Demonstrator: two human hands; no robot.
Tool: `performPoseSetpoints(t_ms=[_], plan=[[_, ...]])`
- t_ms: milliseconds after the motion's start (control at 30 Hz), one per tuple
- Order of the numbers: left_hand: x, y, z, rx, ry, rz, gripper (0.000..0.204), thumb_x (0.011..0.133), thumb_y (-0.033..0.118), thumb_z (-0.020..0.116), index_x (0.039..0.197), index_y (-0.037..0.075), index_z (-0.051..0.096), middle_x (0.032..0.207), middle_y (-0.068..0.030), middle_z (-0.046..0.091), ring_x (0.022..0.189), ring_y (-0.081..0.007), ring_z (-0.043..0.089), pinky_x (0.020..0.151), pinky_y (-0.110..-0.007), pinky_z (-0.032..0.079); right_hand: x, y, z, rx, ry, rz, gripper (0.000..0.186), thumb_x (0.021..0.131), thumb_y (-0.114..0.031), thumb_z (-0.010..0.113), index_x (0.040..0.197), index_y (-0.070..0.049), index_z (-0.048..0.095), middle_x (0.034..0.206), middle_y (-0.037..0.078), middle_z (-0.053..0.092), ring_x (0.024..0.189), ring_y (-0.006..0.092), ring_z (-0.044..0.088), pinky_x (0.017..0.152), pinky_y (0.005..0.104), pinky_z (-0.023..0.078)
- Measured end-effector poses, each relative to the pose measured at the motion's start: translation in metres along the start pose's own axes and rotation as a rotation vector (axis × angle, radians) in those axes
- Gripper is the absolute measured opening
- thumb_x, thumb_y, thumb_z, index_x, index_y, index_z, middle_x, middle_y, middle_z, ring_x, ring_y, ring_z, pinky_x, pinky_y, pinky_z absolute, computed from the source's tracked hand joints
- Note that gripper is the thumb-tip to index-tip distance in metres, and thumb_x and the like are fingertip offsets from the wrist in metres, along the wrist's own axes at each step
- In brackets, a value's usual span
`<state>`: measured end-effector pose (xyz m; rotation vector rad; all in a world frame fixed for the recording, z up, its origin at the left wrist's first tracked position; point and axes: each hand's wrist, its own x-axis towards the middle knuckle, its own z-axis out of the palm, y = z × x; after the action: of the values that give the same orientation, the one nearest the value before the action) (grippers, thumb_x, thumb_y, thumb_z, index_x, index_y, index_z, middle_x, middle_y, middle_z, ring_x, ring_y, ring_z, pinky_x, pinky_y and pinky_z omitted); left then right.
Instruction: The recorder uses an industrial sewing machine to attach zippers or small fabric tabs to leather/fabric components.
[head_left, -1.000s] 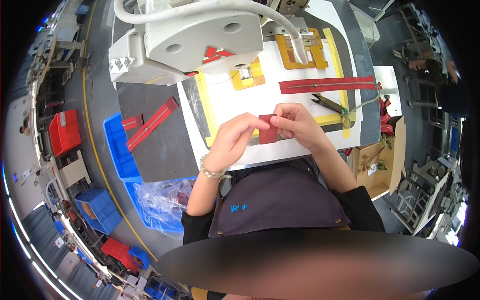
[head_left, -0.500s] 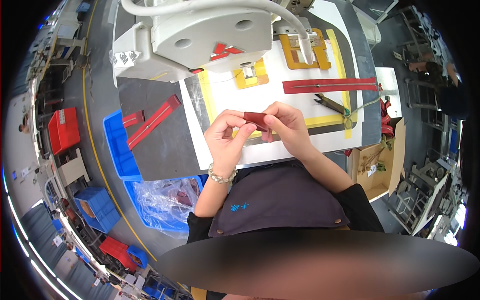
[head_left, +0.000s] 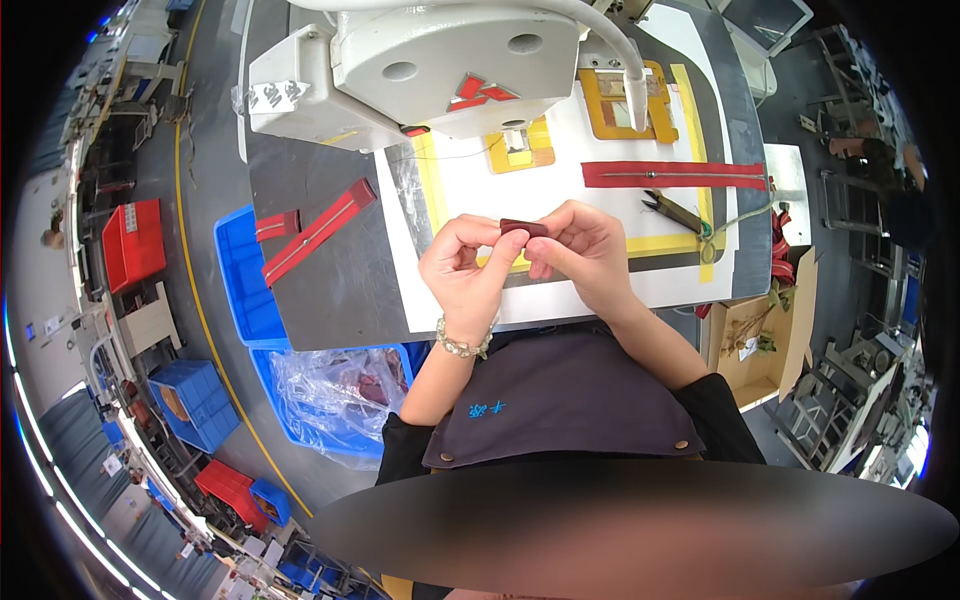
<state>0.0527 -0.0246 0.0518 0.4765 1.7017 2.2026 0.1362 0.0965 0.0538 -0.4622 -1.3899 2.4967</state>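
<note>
The dark red piece (head_left: 522, 228), flat 1 second ago, now looks narrow; folding seems underway. Left hand (head_left: 466, 268) and right hand (head_left: 592, 260) pinch its ends, thumbs against fingers.

The left hand (head_left: 468, 268) and right hand (head_left: 592, 258) cover both ends of the red piece (head_left: 521, 226), so its full outline cannot be told. The top edge cuts off the machine (head_left: 440, 70) and the screen (head_left: 772, 20). The table (head_left: 320, 290) hides part of the blue bin (head_left: 238, 270), and the bag (head_left: 315, 390) veils the dark stuff (head_left: 376, 388) inside. A blur (head_left: 640, 530) covers the person below the apron (head_left: 570, 410); things on the far-left benches (head_left: 133, 72) are too small to tell
</note>
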Motion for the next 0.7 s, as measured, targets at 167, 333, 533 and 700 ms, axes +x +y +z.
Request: performPoseSetpoints(t_ms=[167, 333, 533, 700], plan=[[0.0019, -0.0008, -0.0017, 0.019, -0.005, 0.007, 0.016, 0.075, -0.008, 0.075, 0.078, 0.0, 0.061, 0.08, -0.0076, 0.065, 0.075, -0.0107, 0.061, 0.068, -0.023, 0.049, -0.0004, 0.0054, 0.0004, 0.001, 0.03, -0.003, 0.009, 0.086, -0.003, 0.069, 0.089, 0.001, 0.061, 0.079, 0.005, 0.066, 0.066, 0.007, 0.062, 0.059, 0.0209, 0.051], [0.0021, -0.0011, -0.0028, 0.018, -0.014, 0.009, 0.015, 0.076, -0.007, 0.075, 0.078, 0.0, 0.061, 0.081, -0.0081, 0.065, 0.075, -0.0111, 0.061, 0.069, -0.023, 0.049, -0.0008, 0.0062, 0.0019, -0.014, 0.056, -0.007, 0.009, 0.087, -0.003, 0.069, 0.089, 0.001, 0.061, 0.079, 0.005, 0.065, 0.066, 0.007, 0.062, 0.059, 0.0206, 0.051], [0.0024, -0.0011, -0.004, 0.022, -0.031, 0.001, 0.014, 0.077, -0.006, 0.075, 0.079, -0.001, 0.062, 0.083, -0.0095, 0.067, 0.077, -0.0116, 0.062, 0.07, -0.024, 0.05, -0.0013, 0.0052, 0.0026, -0.03, 0.067, -0.009, 0.01, 0.086, -0.003, 0.069, 0.088, 0.002, 0.06, 0.078, 0.005, 0.065, 0.066, 0.0069, 0.062, 0.059, 0.0206, 0.052], [0.0065, 0.0065, 0.0046, 0.034, 0.0, -0.006, 0.013, 0.081, -0.001, 0.072, 0.081, 0.002, 0.059, 0.074, -0.0031, 0.061, 0.067, -0.0074, 0.055, 0.064, -0.023, 0.047, -0.0024, 0.0069, 0.003, -0.034, 0.057, -0.046, 0.006, 0.089, -0.002, 0.064, 0.087, 0.001, 0.059, 0.077, 0.007, 0.066, 0.061, 0.0079, 0.061, 0.055, 0.0204, 0.051]])
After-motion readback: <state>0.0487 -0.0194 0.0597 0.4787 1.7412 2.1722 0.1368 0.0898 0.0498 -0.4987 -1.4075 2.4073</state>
